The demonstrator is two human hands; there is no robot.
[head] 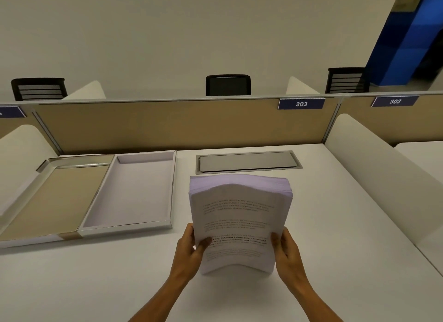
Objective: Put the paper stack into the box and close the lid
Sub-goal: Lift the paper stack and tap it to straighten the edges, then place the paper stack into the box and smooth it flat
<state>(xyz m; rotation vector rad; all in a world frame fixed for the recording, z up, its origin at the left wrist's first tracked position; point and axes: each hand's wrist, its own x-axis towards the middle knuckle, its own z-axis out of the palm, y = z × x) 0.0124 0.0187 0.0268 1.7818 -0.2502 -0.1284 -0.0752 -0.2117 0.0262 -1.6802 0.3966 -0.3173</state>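
I have both hands on the stack, near the front edge of the worktop and a little right of its middle. My left hand clasps the stack's left side with the thumb laid over the printed top sheet and the fingers wrapped behind; my right hand clasps the right side the same way, thumb on the face. The stack stands tilted, its near end bowed up off the worktop between my palms and the far end fanned slightly at the right corner. I cannot tell whether its lower edge touches the surface. Left of the stack and apart from it lies the box, open and white inside, its near rim roughly level with my left hand. The lid is folded flat out to the left of the box, tan inside, reaching the worktop's left edge. Farther back, just beyond the stack, a grey cable hatch sits flush in the worktop. Behind that stands a tan partition bearing a blue plate marked 303.
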